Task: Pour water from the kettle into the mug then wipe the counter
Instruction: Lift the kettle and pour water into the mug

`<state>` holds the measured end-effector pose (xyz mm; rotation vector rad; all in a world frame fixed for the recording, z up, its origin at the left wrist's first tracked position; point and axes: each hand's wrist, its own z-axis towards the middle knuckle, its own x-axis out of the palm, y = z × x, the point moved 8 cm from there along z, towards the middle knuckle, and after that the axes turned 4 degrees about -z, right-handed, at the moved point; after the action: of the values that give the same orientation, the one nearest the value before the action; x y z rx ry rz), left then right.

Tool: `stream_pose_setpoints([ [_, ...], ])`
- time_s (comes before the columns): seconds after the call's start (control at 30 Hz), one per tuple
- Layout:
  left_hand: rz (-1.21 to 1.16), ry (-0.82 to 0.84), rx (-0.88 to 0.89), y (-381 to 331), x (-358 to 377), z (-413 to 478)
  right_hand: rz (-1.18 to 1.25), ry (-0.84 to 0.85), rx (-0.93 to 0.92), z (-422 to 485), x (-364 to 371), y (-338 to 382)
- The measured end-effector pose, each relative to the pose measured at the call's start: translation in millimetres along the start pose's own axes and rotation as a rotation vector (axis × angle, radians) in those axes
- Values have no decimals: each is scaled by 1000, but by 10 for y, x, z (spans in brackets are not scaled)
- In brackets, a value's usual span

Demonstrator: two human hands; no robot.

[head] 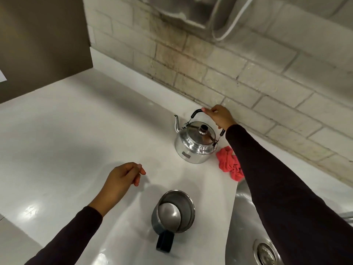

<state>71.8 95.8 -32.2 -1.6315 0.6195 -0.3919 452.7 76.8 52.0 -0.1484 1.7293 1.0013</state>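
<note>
White tabletop [66,131]: right hand [219,116] gripping kettle [194,144] handle mid-frame; left hand [119,183] hovering, loosely curled, beside mug [172,212].

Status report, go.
Right hand gripping kettle handle, kettle on counter. Left hand free. Mug unfilled, path clear.

Worktop [76,131]: glossy white. Kettle [194,144], far right: polished silver, black handle [197,112] and lid knob [204,128]. Cloth [229,163] right of it: coral pink. Mug [173,211], near: steel-grey inside, dark outside, black handle. Sleeves [277,184]: dark maroon. Wall [248,73]: pale brick pattern, brown staining.
</note>
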Motion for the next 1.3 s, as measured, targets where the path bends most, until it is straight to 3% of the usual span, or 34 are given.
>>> stream_pose_setpoints([
  [0.13,-15,-7,23,-137,-30,17,-56,-10,-31,-178,-42,178],
  [0.3,-10,-1,33,-246,-101,-2,-19,-209,-54,-513,-183,261],
  [0.67,-48,64,103,-429,-106,-61,-35,-479,-37,-1627,-1422,395],
  [0.83,-45,119,97,-348,-55,-127,-24,-437,-121,-2305,-1695,365],
  [1.0,-62,156,62,-252,2,-162,103,-266,-187,-2930,-1801,418],
  [1.3,-42,220,54,-166,175,-195,-226,-62,-121,-3429,-1695,535],
])
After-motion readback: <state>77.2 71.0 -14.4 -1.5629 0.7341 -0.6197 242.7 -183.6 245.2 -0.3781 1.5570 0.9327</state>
